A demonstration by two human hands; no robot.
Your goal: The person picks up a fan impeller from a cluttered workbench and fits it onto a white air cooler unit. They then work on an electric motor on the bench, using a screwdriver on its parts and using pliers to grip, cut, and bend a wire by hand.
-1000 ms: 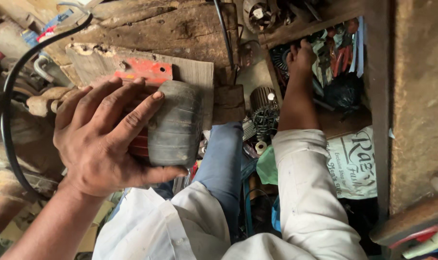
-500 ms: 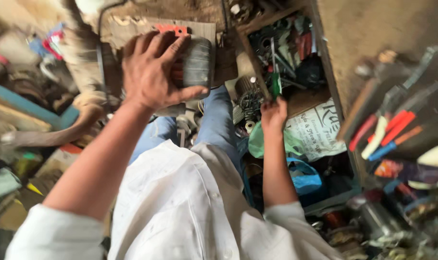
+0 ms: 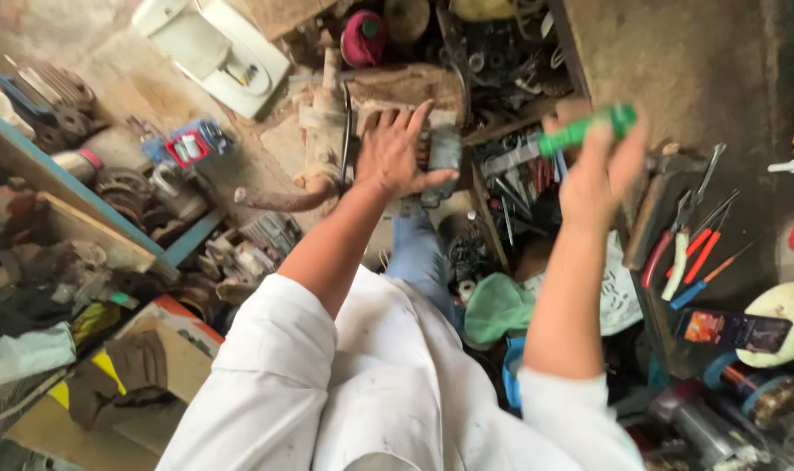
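My left hand [image 3: 395, 157] rests with spread fingers on a grey cylindrical motor part [image 3: 443, 150], thumb hooked around its side, holding it against a worn wooden block [image 3: 405, 85]. My right hand [image 3: 594, 179] is raised above the tool box and grips a screwdriver with a green handle [image 3: 586, 129]; its metal shaft [image 3: 510, 159] points left toward the motor part. Both arms wear white sleeves, and my blue-trousered knee [image 3: 419, 253] shows between them.
An open box of tools [image 3: 519, 187] sits below my right hand. Pliers and screwdrivers with red, white and blue handles [image 3: 689, 249] lie on the bench at right. A rusty pipe [image 3: 283, 199], metal parts and a white casing [image 3: 218, 52] crowd the left floor.
My right hand has come up out of the tool box holding the green-handled screwdriver. The view has pulled back and upward; my left hand stays on the motor part.
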